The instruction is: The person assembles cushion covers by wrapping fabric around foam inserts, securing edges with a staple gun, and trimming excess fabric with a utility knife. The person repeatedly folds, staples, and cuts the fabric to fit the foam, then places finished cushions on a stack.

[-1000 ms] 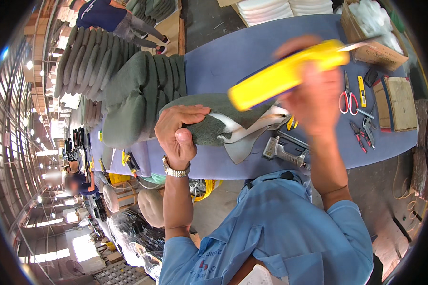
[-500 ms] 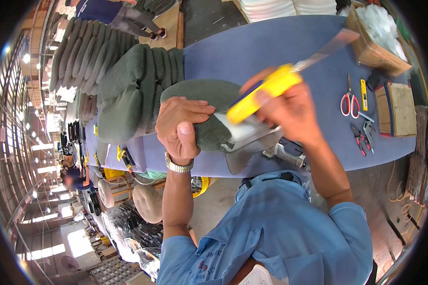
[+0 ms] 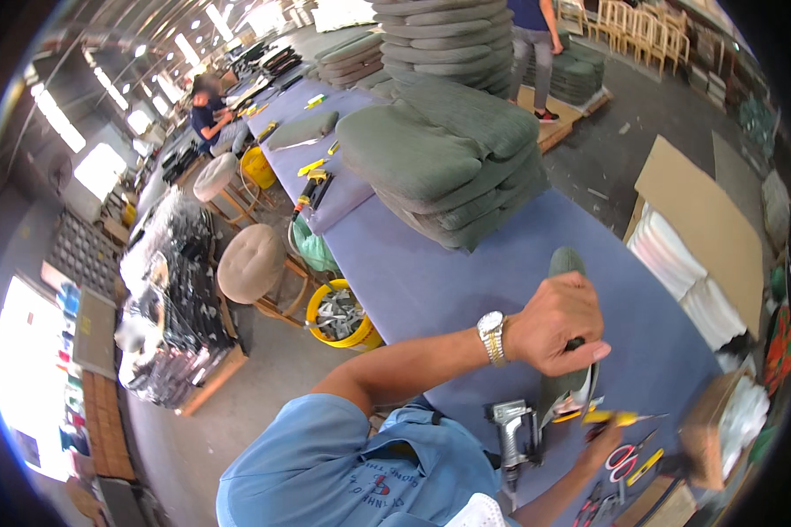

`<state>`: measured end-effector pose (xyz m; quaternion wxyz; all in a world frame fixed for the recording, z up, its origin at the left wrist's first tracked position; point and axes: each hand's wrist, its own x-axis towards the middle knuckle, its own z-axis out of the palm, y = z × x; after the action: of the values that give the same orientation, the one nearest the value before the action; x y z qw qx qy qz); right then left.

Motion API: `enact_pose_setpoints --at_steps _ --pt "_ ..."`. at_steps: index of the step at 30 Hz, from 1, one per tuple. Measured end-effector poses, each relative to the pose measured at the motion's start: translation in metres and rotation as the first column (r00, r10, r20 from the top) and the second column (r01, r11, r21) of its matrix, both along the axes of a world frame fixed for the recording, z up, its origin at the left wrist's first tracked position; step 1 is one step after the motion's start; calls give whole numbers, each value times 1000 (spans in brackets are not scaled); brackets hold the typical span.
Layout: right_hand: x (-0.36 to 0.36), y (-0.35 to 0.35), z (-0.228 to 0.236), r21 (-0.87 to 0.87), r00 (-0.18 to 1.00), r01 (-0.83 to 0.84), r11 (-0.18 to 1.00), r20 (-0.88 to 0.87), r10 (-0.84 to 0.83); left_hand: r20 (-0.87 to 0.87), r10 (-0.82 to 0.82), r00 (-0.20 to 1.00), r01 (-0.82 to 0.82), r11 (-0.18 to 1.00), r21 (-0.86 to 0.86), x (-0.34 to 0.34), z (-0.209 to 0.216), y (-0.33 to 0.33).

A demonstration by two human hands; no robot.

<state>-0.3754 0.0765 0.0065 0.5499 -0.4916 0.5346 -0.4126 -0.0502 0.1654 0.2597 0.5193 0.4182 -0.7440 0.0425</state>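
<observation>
My left hand (image 3: 561, 325), with a watch on its wrist, is closed on a dark green fabric cushion (image 3: 568, 260) standing nearly edge-on above the table. A loose grey flap (image 3: 549, 391) hangs below that hand. Lower right, the slightly blurred fingers of my right hand (image 3: 601, 444) close round a yellow-handled scraper (image 3: 612, 417). Its thin blade points right, away from the cushion. A metal staple gun (image 3: 513, 432) lies on the table left of my right forearm. Red-handled scissors (image 3: 621, 460) and a yellow utility knife (image 3: 645, 466) lie beside my right hand.
Green cushions (image 3: 431, 167) are stacked on the blue-grey table (image 3: 395, 307). A carton (image 3: 707, 430) with white stuffing stands at the right. A yellow bucket (image 3: 360, 334) of scraps and a padded stool (image 3: 251, 263) are at the left. A person (image 3: 536, 53) stands beyond the table.
My view has swung left. The cushion has turned from flat to nearly edge-on in my left hand. My right hand has drawn the scraper away from it, down and right toward the tools.
</observation>
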Motion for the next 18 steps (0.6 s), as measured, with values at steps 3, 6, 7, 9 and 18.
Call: enact_pose_setpoints --at_steps 3,6,7,9,18 --pt "-43 21 -103 93 921 -80 992 -375 109 -28 19 999 -19 1000 0 2 -7 13" --pt "-72 29 -109 270 822 -183 945 -486 298 -44 28 999 -28 999 21 4 -10 25" --pt "-85 23 -117 217 764 -188 958 -581 282 -47 22 999 -21 999 29 3 -12 28" --pt "-90 -2 -124 -81 697 -209 975 -712 90 -78 1 997 -1 1000 0 4 -18 24" --pt "97 -23 -66 -351 936 -349 869 -161 312 -931 361 64 470 811 347 -45 -154 28"
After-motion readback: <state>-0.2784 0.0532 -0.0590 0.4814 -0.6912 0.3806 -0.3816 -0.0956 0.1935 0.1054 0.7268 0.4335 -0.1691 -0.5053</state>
